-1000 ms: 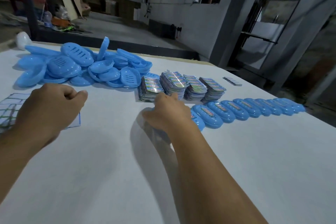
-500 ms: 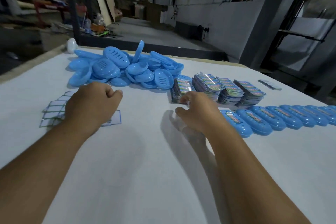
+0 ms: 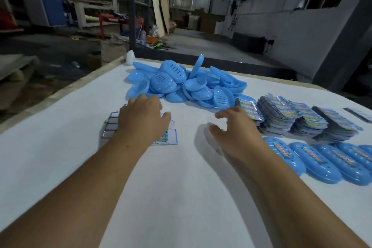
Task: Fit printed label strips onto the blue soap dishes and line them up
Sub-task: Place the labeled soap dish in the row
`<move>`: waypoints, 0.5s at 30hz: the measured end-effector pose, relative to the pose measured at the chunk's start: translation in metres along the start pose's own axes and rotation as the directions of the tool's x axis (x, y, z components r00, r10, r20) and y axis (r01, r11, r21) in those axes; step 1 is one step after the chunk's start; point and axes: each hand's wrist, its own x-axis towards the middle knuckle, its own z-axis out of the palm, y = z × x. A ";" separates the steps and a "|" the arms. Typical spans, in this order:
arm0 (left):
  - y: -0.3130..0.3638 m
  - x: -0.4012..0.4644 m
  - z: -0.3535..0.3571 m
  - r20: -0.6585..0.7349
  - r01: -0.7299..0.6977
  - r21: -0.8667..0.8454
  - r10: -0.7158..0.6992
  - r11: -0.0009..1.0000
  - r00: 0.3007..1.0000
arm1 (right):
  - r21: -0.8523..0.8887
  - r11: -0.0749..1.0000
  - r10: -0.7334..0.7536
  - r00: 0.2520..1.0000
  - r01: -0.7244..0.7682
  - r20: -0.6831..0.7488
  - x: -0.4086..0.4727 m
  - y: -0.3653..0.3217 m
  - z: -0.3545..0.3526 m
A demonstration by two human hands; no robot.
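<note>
A loose heap of blue soap dishes (image 3: pixel 185 84) lies at the far middle of the white table (image 3: pixel 181 197). Stacks of printed label strips (image 3: pixel 300 121) stand right of the heap. In front of them runs a row of labelled blue dishes (image 3: pixel 316 161) toward the right edge. My left hand (image 3: pixel 141 121) hovers over a flat sheet of label backing (image 3: pixel 171 137), fingers loosely curled, holding nothing that I can see. My right hand (image 3: pixel 235 133) is open with spread fingers, just left of the label stacks and of the row's nearest dish.
A white rounded object (image 3: pixel 130 57) sits at the table's far left corner. A single label strip (image 3: pixel 360 115) lies at the far right. Beyond the table's far edge are a dark post (image 3: pixel 131 10) and workshop clutter on the floor.
My right hand has come off the row's nearest dish and opened its fingers. My left hand has moved forward over the backing sheet. The view has swung left.
</note>
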 end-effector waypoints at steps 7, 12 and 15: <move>0.009 -0.003 0.002 -0.072 -0.084 -0.074 0.079 0.994 0.994 | -0.241 0.970 0.070 0.989 -0.037 0.130 0.038 -0.012 0.023; 0.011 -0.004 0.005 -0.095 -0.119 -0.118 0.108 0.986 0.990 | -0.294 0.956 0.048 0.988 -0.003 0.147 0.042 -0.007 0.028; 0.013 -0.005 0.004 -0.055 -0.135 -0.099 0.130 0.986 0.990 | -0.180 0.984 0.021 0.998 -0.011 0.052 0.035 -0.007 0.022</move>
